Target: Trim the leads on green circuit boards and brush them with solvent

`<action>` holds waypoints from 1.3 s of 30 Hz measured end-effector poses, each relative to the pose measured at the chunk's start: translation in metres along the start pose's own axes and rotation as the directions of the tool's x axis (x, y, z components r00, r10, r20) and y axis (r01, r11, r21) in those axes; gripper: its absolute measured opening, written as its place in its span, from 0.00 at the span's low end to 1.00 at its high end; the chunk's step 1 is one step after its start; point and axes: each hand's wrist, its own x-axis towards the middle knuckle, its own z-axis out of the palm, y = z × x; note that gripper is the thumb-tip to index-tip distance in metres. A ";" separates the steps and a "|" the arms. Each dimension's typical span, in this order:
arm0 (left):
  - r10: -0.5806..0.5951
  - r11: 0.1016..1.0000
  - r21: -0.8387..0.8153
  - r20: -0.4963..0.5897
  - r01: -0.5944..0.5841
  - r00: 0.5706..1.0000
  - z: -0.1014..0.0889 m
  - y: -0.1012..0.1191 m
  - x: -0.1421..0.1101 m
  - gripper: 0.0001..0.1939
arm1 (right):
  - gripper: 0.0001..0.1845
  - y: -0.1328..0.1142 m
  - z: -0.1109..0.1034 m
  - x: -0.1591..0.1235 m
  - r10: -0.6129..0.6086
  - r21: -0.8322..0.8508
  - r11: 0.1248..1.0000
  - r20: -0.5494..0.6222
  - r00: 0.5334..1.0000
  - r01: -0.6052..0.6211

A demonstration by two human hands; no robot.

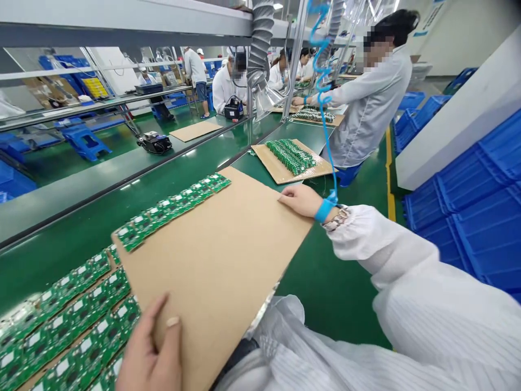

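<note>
Where the cardboard sheet (211, 244) lies: on the near side of the green bench (122, 201), its near edge reaching towards the person's lap, with shiny material (264, 309) showing by that edge.
Left hand (152, 353): unclenched, thumb and forefinger apart on the near left part of the sheet; the other fingers cannot be made out.
Right hand (301, 200): at the right corner, fingers bent against the cardboard; whether any pass beneath to grip it cannot be told.
Right wrist: a blue strap (326, 208), near a coiled blue cord (325, 119).
Row on the sheet (175, 206): one line of green circuit boards along the far edge; brown surface shows from there to the near edge.
Boards at the left (77, 320): several roughly parallel rows beside the sheet, brown strips showing between them, the lower ones running out of view.
Farther board (260, 157): another piece of cardboard, bearing closely packed green boards (288, 155).
Beyond it: a co-worker in a pale coat (366, 103), arms over the bench.
Far right: stacked blue crates (480, 206).
</note>
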 end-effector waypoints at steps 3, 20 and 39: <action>0.063 0.994 -0.091 0.102 -0.054 0.993 0.038 0.034 -0.018 0.28 | 0.17 0.046 -0.011 -0.003 0.050 -0.050 0.997 0.008 0.999 -0.050; 0.218 0.974 -0.139 0.335 -0.180 0.917 0.134 0.065 -0.028 0.29 | 0.14 0.138 0.000 0.039 0.131 -0.146 0.982 0.095 0.987 -0.116; 0.159 0.966 -0.243 0.288 -0.089 0.944 0.154 0.081 -0.003 0.30 | 0.17 0.128 0.031 0.087 0.177 -0.260 0.956 0.140 0.974 -0.136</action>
